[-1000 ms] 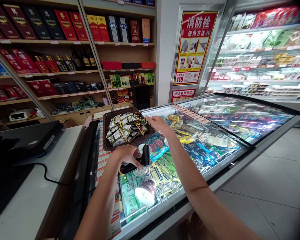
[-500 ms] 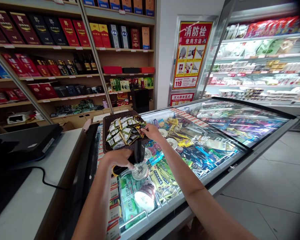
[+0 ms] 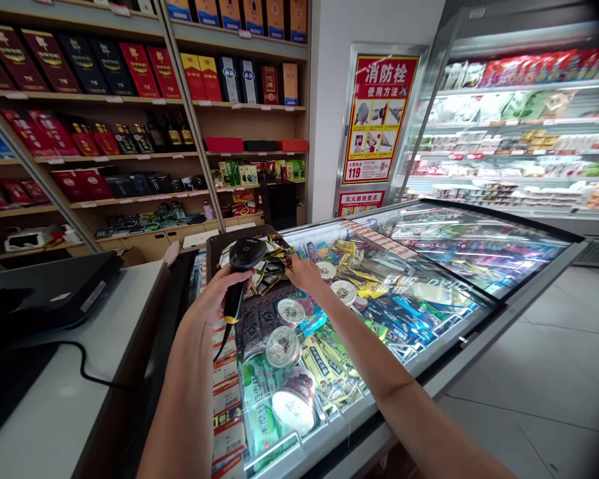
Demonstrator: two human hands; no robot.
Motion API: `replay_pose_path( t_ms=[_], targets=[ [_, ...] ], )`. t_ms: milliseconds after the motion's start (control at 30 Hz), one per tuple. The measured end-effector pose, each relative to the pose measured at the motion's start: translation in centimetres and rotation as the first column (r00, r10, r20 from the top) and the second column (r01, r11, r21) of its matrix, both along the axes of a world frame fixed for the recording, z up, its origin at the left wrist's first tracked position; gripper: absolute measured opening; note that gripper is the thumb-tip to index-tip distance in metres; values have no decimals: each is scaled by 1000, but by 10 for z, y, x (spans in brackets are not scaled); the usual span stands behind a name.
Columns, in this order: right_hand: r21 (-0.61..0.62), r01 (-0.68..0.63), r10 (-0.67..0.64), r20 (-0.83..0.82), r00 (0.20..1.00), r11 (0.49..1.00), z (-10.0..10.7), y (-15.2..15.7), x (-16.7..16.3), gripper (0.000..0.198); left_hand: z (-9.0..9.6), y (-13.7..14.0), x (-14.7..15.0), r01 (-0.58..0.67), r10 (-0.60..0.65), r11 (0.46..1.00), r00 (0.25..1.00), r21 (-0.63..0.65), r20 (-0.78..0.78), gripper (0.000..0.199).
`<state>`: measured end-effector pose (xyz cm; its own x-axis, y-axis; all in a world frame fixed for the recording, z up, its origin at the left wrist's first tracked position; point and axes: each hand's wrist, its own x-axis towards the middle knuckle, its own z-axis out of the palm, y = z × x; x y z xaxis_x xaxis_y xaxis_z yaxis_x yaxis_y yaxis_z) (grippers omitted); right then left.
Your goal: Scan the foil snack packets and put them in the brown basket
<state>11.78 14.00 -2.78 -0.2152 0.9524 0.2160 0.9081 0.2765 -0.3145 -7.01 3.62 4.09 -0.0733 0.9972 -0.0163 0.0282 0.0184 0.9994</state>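
Left hand (image 3: 213, 293) gripped a black scanner (image 3: 247, 255) by its handle, fingers wrapped and clamped on it. Scanner stood tilted, its rounded head uppermost, in front of part of the packets (image 3: 265, 276) as seen from the head camera. A thin cord (image 3: 222, 346) hung from the foot of the handle.

Right hand (image 3: 303, 274) reached to the right side of a dark brown basket (image 3: 211, 256); thumb and fingers were pinched together on one packet (image 3: 281, 258), dark with gold. Packets lay heaped in the basket, white, black and gold; lettering too small to read.

Basket rested on the glass top of a chest freezer (image 3: 539, 283), at its far left end. Under the glass, near both forearms: round lidded tubs (image 3: 291, 311), most upright; a nearer tub (image 3: 294, 402) was tipped, white end toward the viewer. Green bags (image 3: 262, 399) beside it, blue and yellow wrappers (image 3: 397, 322) farther right. Red-and-white labels (image 3: 227, 389) ran along the freezer's left edge.

Table (image 3: 112, 332) at left bore a black device (image 3: 54, 289) and a curved black cable (image 3: 83, 362). Behind: shelves (image 3: 259, 123) of boxes and bottles, a red poster (image 3: 379, 120) on the wall.
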Motion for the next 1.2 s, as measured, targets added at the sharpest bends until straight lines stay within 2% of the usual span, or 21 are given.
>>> replay_pose_path(
  t_ms=[167,300,400,567,733,833,1033,1200],
  targets=[
    [22,58,-58,-2,998,998,12,6,16,30,0,1,14,78,-74,995,995,57,-63,40],
    [81,75,-65,-118,991,994,31,13,43,30,-10,10,17,51,-39,996,987,70,-156,45],
    [126,115,-80,-254,964,985,42,12,59,26,-18,16,16,12,-6,999,989,36,-149,48],
    [31,5,11,-517,856,1000,47,8,73,25,-18,16,16,84,-74,995,985,60,-158,52],
    [-38,-48,16,-595,804,998,37,18,86,22,-19,17,22,63,-49,995,984,74,-173,53],
    [-104,-65,-23,-682,731,992,34,22,93,21,-24,18,29,38,-30,998,987,54,-156,52],
    [-182,-165,-51,-805,591,969,38,17,94,19,-30,18,44,77,-59,994,978,82,-200,49],
    [-204,-160,-84,-829,553,966,42,13,94,17,-37,22,46,50,-26,994,974,101,-226,48]
  ],
)
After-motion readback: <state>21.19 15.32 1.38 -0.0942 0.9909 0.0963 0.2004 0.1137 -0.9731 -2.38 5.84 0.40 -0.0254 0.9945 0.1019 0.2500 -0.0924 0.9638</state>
